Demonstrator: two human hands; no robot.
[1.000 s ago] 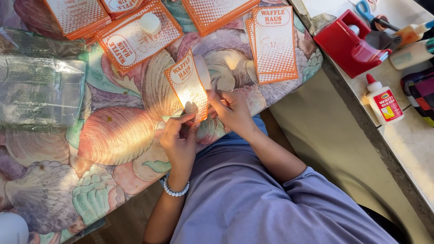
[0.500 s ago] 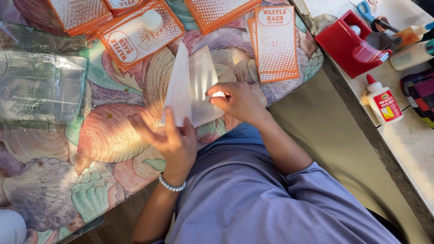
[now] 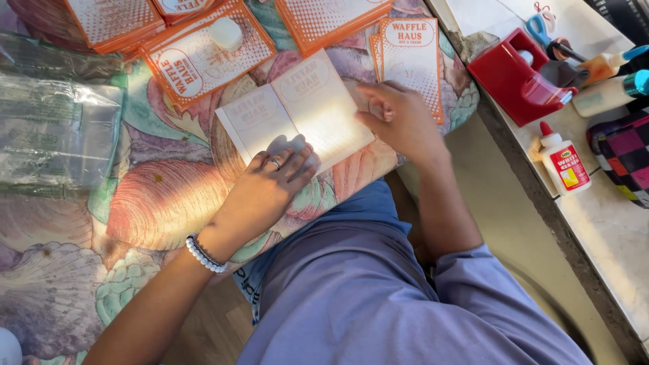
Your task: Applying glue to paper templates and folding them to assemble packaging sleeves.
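Covering most of the view, a shell-patterned cushion (image 3: pixel 155 203) carries an opened white card (image 3: pixel 297 111) lying flat near its front edge, orange printed cards (image 3: pixel 196 57) crowding the far side. The left hand (image 3: pixel 267 186) presses spread and flat on the card's near edge, gripping nothing. The right hand (image 3: pixel 399 118), fingers loosely curled, rests on the card's right edge, beside the cushion's right border.
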